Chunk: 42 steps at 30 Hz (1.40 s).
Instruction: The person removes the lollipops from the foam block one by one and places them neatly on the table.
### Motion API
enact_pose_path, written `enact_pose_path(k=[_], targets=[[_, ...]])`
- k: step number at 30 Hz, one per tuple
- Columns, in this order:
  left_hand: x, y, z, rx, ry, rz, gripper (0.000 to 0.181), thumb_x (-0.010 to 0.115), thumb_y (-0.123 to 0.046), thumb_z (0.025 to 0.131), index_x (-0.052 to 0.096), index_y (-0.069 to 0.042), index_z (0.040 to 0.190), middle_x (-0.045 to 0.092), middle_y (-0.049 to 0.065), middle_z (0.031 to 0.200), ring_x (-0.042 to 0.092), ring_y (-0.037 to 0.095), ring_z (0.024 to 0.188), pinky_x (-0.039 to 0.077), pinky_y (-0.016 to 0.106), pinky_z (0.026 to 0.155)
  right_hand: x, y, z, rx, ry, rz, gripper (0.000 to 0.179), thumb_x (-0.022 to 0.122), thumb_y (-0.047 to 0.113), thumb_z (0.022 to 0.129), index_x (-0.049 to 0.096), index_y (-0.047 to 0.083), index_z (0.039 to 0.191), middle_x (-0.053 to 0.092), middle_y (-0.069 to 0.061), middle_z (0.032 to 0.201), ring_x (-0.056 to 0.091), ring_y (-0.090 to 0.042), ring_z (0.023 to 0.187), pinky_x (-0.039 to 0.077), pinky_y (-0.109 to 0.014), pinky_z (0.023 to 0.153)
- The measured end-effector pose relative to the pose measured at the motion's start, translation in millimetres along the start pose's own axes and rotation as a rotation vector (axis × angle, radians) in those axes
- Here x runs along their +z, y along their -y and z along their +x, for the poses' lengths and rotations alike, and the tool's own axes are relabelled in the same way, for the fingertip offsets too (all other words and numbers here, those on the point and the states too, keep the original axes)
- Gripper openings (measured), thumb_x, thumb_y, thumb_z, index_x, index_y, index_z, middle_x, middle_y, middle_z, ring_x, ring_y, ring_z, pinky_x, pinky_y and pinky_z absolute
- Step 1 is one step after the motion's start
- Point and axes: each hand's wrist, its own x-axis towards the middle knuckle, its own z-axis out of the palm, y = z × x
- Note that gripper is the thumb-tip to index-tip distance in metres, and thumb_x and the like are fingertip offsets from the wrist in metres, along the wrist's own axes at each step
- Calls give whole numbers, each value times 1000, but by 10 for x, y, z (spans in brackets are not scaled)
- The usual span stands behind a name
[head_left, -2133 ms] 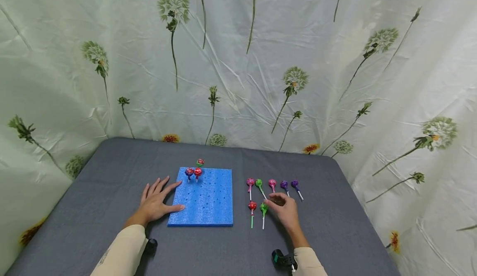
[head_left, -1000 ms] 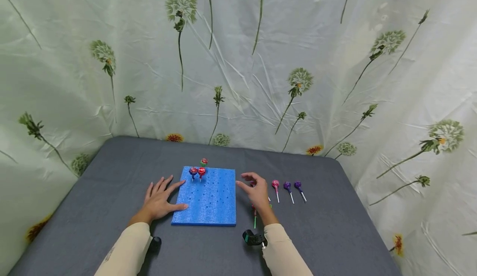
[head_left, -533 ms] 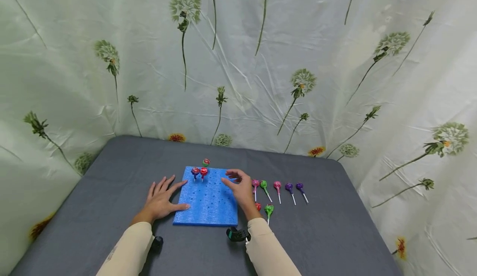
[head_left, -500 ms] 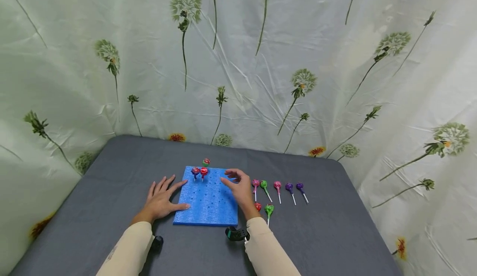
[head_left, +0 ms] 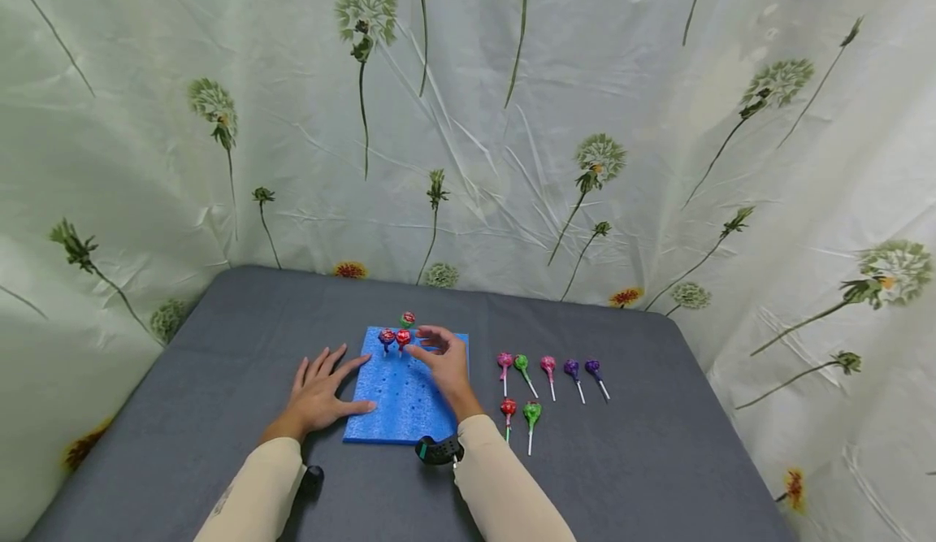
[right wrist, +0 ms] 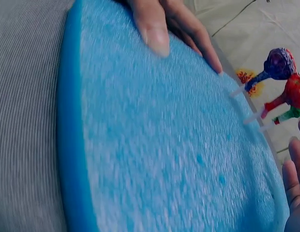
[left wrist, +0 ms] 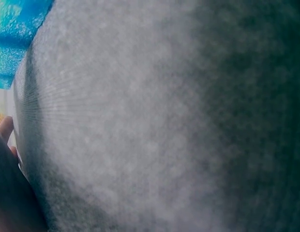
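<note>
A blue foam board (head_left: 380,424) dotted with small holes lies on the table. Three lollipops stand in its far left part: a dark blue and red one (head_left: 386,336), a red one (head_left: 403,337) and a red and green one (head_left: 408,318). My left hand (head_left: 313,400) rests spread at the board's left edge, thumb and index finger touching it. My right hand (head_left: 448,370) is over the board with fingers loosely bent, just right of the red lollipop; whether it touches cannot be told. In the right wrist view its fingers (right wrist: 294,169) hold nothing.
Right of the board several lollipops lie on the grey table (head_left: 643,444): pink (head_left: 504,361), green (head_left: 522,362) and purple (head_left: 572,370) ones in a back row. A red one (head_left: 508,408) and a green one (head_left: 532,414) lie in front. A flowered curtain hangs behind.
My right hand has moved left from the loose lollipops, across the board, to beside the standing ones. The left hand stays at the board's edge. No lollipop has visibly changed place.
</note>
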Motion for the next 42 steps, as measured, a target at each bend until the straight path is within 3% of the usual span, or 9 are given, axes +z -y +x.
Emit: enact_pose_path(k=[8, 17, 28, 34, 42], targets=[[0, 9, -14, -5, 6, -16, 94, 68, -69, 72, 40, -18, 147, 21, 28, 154, 6, 52, 140, -6, 66, 110, 167, -338, 122, 43, -68, -16, 31, 75, 6, 83, 67, -2, 112, 67, -16, 110, 63, -32, 99, 54, -32, 81], [-3, 31, 29, 25, -13, -16, 94, 68, -70, 72, 41, -20, 147, 21, 26, 154, 7, 51, 141, -6, 66, 110, 247, -357, 156, 58, -86, 15, 29, 77, 8, 82, 69, 2, 109, 70, -8, 100, 63, -12, 88, 54, -25, 78], [-7, 32, 14, 8, 16, -20, 94, 66, -71, 73, 39, -20, 148, 19, 26, 155, 4, 51, 141, -8, 66, 110, 250, -330, 167, 70, -98, -23, 24, 76, 6, 82, 69, -1, 105, 70, -10, 98, 62, -13, 85, 54, -26, 78], [13, 35, 11, 11, 8, -26, 94, 66, -71, 72, 40, -20, 147, 19, 26, 155, 5, 50, 141, -8, 66, 110, 234, -296, 161, 34, -97, -7, 24, 74, -2, 82, 66, -9, 104, 68, -21, 99, 63, -25, 86, 55, -32, 77], [-2, 7, 0, 8, 2, -11, 93, 68, -69, 73, 41, -19, 146, 21, 27, 154, 7, 51, 140, -5, 67, 109, 192, -225, 173, 46, -106, -5, 27, 77, 9, 82, 69, 1, 107, 70, -10, 100, 60, -11, 84, 51, -22, 74]])
